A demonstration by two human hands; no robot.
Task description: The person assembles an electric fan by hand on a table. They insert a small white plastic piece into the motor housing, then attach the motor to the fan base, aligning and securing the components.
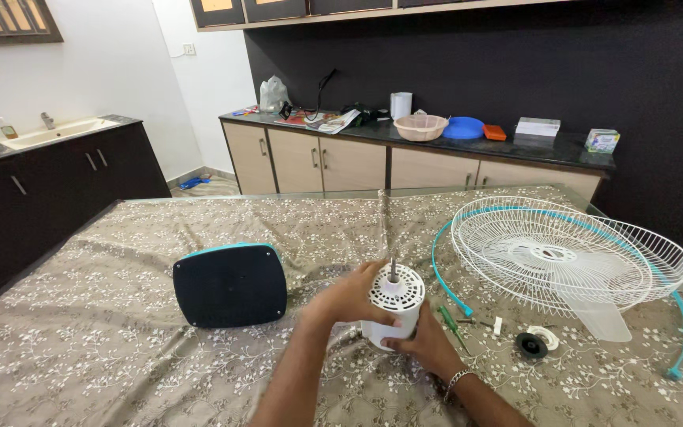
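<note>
We grip the white fan motor housing (394, 304) upright with both hands: our left hand (349, 296) wraps its left side and our right hand (424, 341) supports its lower right, with the metal shaft (393, 269) pointing up. The housing stands on the tabletop (120, 348), which carries a floral cloth. The dark square fan base (229, 285) lies just left of us; the white wire grilles (563, 253), a green screwdriver (452, 324) and a black round nut (530, 345) lie to the right.

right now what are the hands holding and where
Both hold the white fan motor housing: left hand on its upper side, right hand around its lower end.
</note>
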